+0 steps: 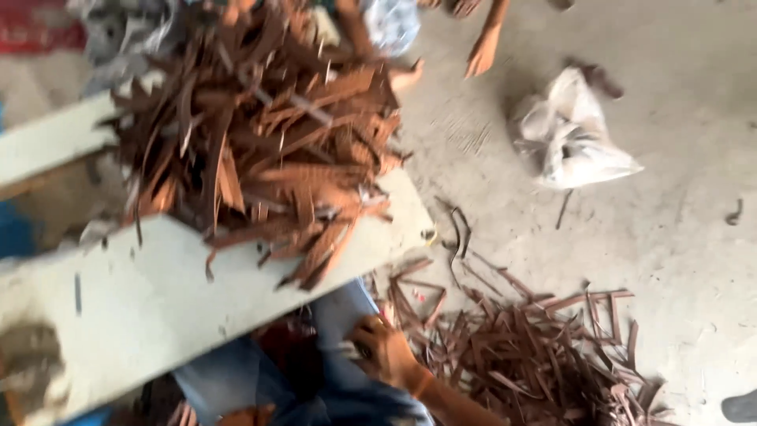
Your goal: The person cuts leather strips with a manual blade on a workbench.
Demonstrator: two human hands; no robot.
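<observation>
Two heaps: brown leather strips piled on a pale board (158, 300), and more brown strips (528, 355) spread over the concrete floor (678, 237).
Board heap (260, 150): thick tangle, its ends hanging over the board's near edge.
Right hand (382, 347): low at the frame's bottom, just beside the floor strips; fingers curled, but blur hides whether they clamp anything.
Left hand: out of sight.
Another person's hand (482, 54): at the top, fingers spread downward, apart from the heap.
White plastic bag (572, 138): crumpled on the floor, well apart from both heaps.
In the way: board and blue trouser leg (347, 312) crowd the right hand's left side.
Open room: bare concrete to the right, between bag and floor strips.
</observation>
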